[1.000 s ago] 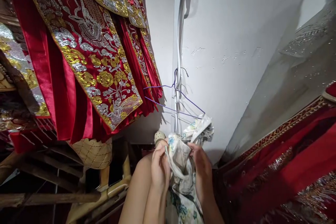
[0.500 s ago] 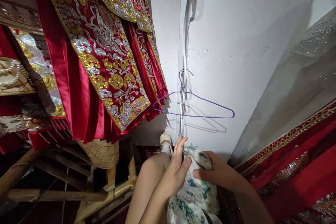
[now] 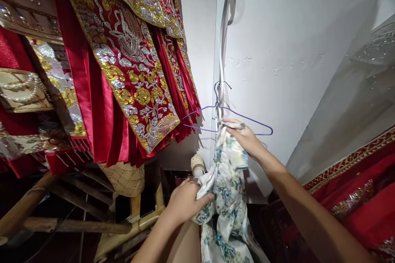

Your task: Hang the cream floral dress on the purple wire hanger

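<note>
A white garment with blue-green flowers [image 3: 228, 181] hangs between my hands. My right hand [image 3: 247, 139] grips its upper edge and holds it up against the lower bar of a purple wire hanger [image 3: 259, 125], which hangs from a white cable on the wall corner. My left hand [image 3: 185, 201] is lower, closed on a bunched fold of the same garment. Its lower part trails down out of view.
Red robes with gold and silver embroidery [image 3: 129, 61] hang at the left, close to the hanger. A wooden chair frame [image 3: 135, 222] and a woven basket [image 3: 123, 176] stand below them. More red embroidered cloth [image 3: 354, 197] lies at the right. A cream shoe [image 3: 197, 164] is on the floor.
My right hand has lifted the garment's top edge from lap height up to the hanger. My left hand has dropped lower and closed on a fold. The hanger is empty throughout the last two frames.
</note>
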Action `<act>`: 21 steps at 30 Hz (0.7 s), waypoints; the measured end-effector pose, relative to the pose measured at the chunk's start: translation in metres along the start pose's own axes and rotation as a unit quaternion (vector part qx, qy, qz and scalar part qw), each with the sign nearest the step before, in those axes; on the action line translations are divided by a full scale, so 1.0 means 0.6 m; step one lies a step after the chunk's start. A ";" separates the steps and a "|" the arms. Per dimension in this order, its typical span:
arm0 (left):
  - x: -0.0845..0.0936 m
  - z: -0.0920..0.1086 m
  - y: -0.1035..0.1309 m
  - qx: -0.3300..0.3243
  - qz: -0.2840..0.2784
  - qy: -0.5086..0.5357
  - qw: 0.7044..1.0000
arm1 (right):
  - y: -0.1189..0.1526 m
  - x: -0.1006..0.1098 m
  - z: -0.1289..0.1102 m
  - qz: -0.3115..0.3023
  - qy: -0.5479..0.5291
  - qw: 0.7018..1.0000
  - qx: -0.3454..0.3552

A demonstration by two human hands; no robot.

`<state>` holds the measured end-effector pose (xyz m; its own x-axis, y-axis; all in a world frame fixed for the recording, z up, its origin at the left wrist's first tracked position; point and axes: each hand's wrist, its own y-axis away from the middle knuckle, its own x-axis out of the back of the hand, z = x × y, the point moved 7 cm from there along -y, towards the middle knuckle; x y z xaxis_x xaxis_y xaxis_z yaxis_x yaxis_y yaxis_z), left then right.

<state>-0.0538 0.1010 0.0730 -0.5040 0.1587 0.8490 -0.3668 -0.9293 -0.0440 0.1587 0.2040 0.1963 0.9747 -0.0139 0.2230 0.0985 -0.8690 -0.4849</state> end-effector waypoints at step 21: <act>0.209 -0.018 -0.066 0.055 0.108 -0.116 0.986 | 0.059 0.113 0.025 0.000 0.245 0.970 -0.010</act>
<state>-0.1108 0.1614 0.1757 -0.3648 -0.1145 0.9240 -0.1780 -0.9655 -0.1899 0.2314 0.1800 0.1815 0.7625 -0.2422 0.6000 0.0896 -0.8788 -0.4686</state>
